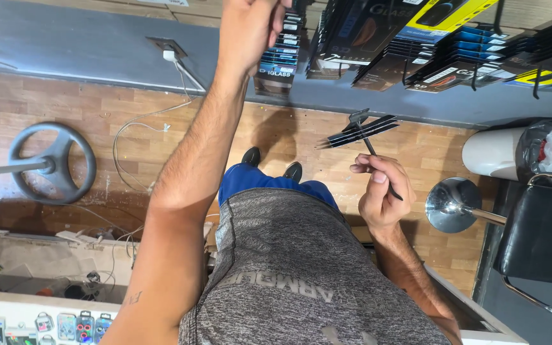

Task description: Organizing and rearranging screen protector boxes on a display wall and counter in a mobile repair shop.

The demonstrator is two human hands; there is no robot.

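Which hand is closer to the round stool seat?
Right hand: it holds a hook just beside the stool seat. Left hand is up at the hanging packs.

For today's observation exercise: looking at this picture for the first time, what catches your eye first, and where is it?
The left hand reaches up at top centre to rows of dark flat packets hanging along the top. Right of centre, the right hand holds a thin black hook carrying a few more flat packets. Below, the wooden floor shows a round stool base at left.
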